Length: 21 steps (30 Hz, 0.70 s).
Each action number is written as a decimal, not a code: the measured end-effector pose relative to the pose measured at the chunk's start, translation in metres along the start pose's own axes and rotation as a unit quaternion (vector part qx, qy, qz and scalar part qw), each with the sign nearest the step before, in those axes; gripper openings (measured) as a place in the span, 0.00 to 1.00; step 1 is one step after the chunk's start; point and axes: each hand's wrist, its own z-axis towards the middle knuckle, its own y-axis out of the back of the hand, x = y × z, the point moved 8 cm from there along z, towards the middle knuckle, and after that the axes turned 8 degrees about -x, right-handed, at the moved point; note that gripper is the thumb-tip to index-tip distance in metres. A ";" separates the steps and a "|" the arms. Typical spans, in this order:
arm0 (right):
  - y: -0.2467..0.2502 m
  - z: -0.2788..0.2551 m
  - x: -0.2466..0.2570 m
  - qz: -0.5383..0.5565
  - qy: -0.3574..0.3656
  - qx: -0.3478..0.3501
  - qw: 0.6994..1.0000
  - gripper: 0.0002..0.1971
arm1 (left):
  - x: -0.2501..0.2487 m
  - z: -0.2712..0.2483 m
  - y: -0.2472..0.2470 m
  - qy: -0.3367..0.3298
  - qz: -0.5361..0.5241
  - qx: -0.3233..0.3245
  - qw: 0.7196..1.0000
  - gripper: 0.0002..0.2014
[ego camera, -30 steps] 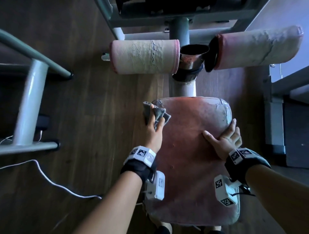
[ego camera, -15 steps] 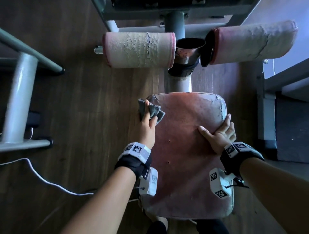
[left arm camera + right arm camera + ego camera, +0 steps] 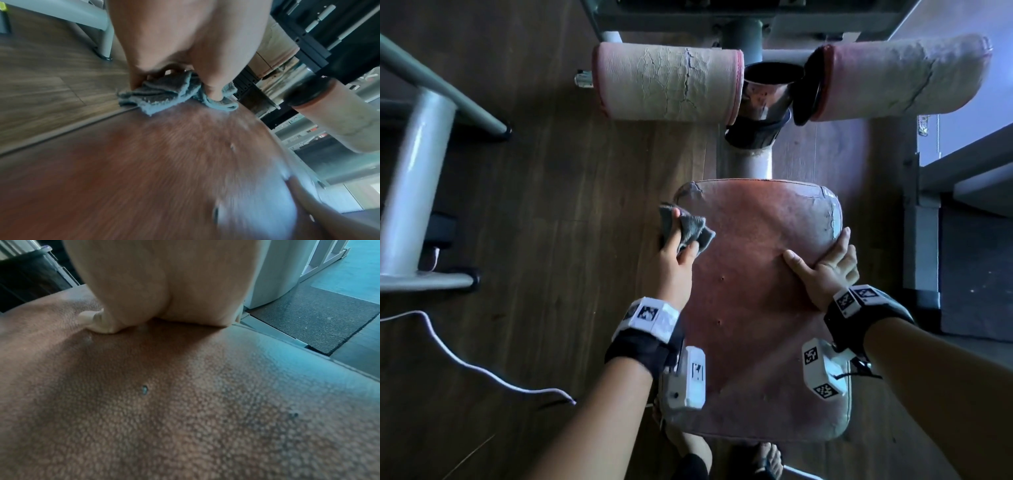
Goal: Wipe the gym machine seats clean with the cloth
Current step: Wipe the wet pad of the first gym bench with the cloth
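A worn reddish seat pad (image 3: 753,274) fills the middle of the head view, with cracked vinyl at its far corners. My left hand (image 3: 674,260) grips a bunched grey cloth (image 3: 690,229) and presses it on the seat's left edge near the far corner. In the left wrist view the cloth (image 3: 164,95) is folded under the thumb and fingers on the seat (image 3: 164,162). My right hand (image 3: 822,270) lies flat on the right side of the seat, fingers over its edge, thumb spread. The right wrist view shows the palm (image 3: 164,288) pressed on the grained seat (image 3: 185,402).
Two cracked pink foam rollers (image 3: 667,85) (image 3: 900,78) hang beyond the seat on either side of a metal post (image 3: 751,161). A grey machine frame (image 3: 410,185) stands at left, and a white cable (image 3: 465,363) runs over the wooden floor. My feet (image 3: 767,459) stand below the seat.
My left hand has slid the cloth back along the seat's left edge, away from the far corner. The right hand stays pressed on the right side.
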 end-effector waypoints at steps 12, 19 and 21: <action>0.005 -0.004 0.002 0.034 0.048 -0.029 0.998 0.62 | 0.031 -0.010 -0.001 0.000 0.032 0.027 0.999 0.23; 0.013 -0.083 -0.047 0.044 0.145 -0.020 0.988 0.56 | 0.074 -0.076 0.008 -0.015 0.077 0.001 0.997 0.32; 0.003 -0.122 -0.073 -0.001 0.148 -0.002 0.989 0.56 | 0.089 -0.104 0.011 -0.009 0.082 -0.006 0.997 0.34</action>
